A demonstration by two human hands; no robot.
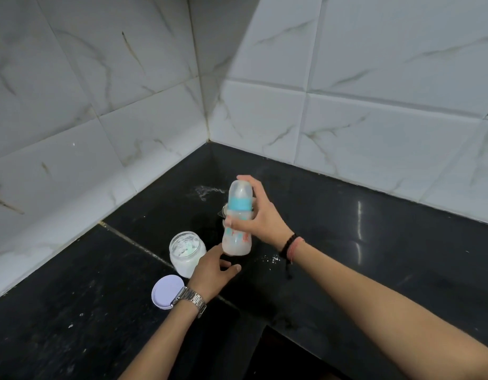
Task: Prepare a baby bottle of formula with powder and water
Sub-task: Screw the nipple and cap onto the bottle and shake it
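Observation:
A baby bottle (237, 229) with a teal collar, a clear cap and milky liquid inside is held upright above the black counter (347, 242). My right hand (260, 215) grips it round the middle, with the index finger reaching over the cap. Just below the bottle's base, my left hand (214, 270) hovers with relaxed fingers and holds nothing. An open jar of white powder (185, 252) stands left of the bottle. The jar's pale lilac lid (166, 290) lies flat on the counter beside my left wrist.
White marble-look tiled walls (127, 105) meet in a corner behind the counter. Spilled powder (270, 259) dots the counter under my right wrist, and a wet smear (206, 191) lies near the corner. A small clear object sits behind the bottle, mostly hidden.

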